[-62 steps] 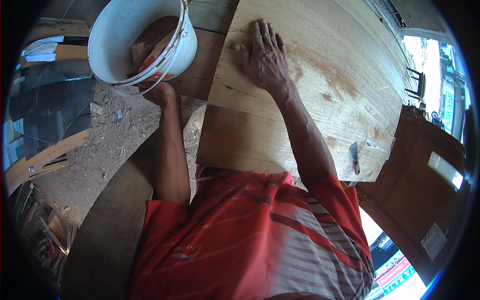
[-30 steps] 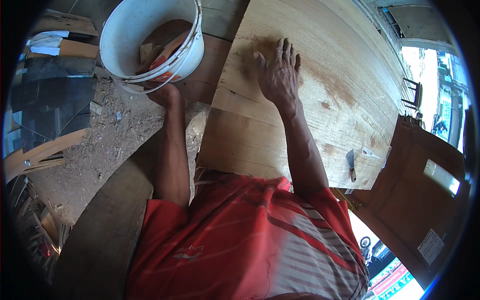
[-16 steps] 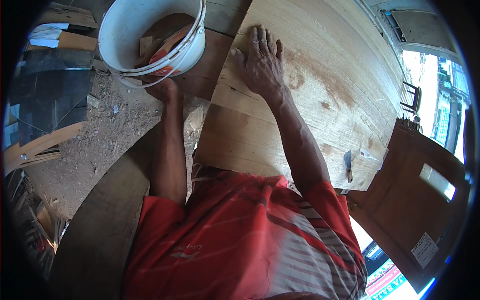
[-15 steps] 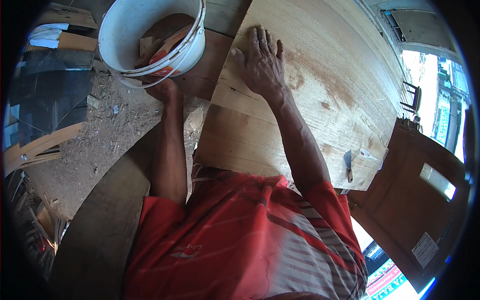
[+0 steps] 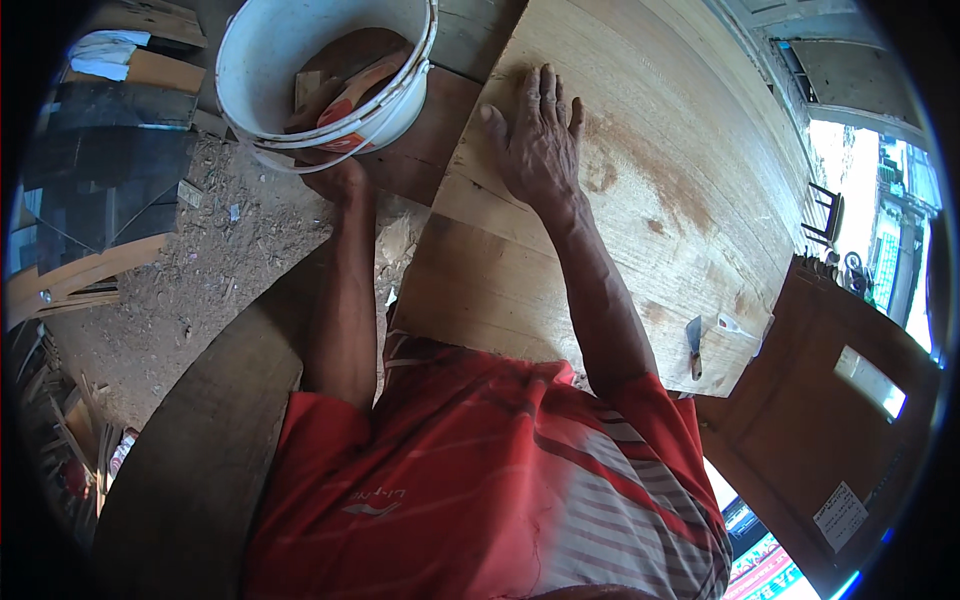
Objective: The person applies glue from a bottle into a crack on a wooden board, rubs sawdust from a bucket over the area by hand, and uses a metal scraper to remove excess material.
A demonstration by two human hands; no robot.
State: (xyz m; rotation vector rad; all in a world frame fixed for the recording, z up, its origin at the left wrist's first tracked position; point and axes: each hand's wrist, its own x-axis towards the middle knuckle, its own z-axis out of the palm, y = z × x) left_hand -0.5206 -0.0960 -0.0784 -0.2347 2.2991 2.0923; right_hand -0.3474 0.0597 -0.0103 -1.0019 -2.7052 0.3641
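Note:
My right hand [image 5: 540, 150] lies flat on a broad, pale wooden board [image 5: 480, 270], palm down with its fingers stretched and the thumb apart. To its left, my left hand [image 5: 338, 178] is against the underside of the near rim of a white plastic bucket [image 5: 265, 75]. The bucket hides its fingers, so its grip cannot be seen. Inside the bucket are brown contents and a small light block [image 5: 307, 88]. A thin wire handle [image 5: 300, 168] hangs down over the bucket's near side. Brownish smears mark the board to the right of my right hand.
A putty knife [image 5: 695, 348] and a white-handled tool [image 5: 735, 326] lie near the board's right corner. A brown wooden panel [image 5: 790, 350] stands beyond it. Left are littered dirt ground [image 5: 230, 250], a curved dark plank [image 5: 215, 390] and dark glossy panels [image 5: 110, 190].
The whole view has shifted slightly, moving the bucket, board and hands a little right and down in it. Both hands keep their places on the bucket and board.

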